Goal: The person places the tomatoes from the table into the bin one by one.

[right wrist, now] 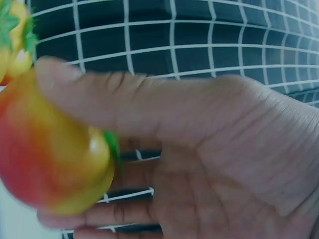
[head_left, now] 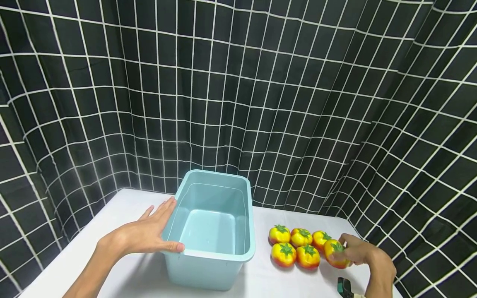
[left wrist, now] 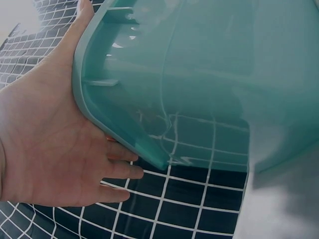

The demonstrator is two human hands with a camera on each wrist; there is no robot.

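Observation:
A light blue plastic bin (head_left: 208, 257) stands with its open top facing up and nothing inside. My left hand (head_left: 147, 229) rests against its left rim, fingers straight and thumb along the near rim; in the left wrist view the palm (left wrist: 55, 134) lies by the bin's edge (left wrist: 82, 94). At the right, my right hand (head_left: 359, 250) grips a yellow-and-red artificial persimmon (head_left: 334, 253) with a green leafy top. The right wrist view has this persimmon (right wrist: 55, 154) between thumb and fingers. More persimmons (head_left: 284, 254) sit beside it in two rows.
A white-covered table (head_left: 261, 281) carries everything. Black cloth with a white grid (head_left: 283, 103) hangs behind and at both sides. A dark device (head_left: 344, 286) shows near the right wrist.

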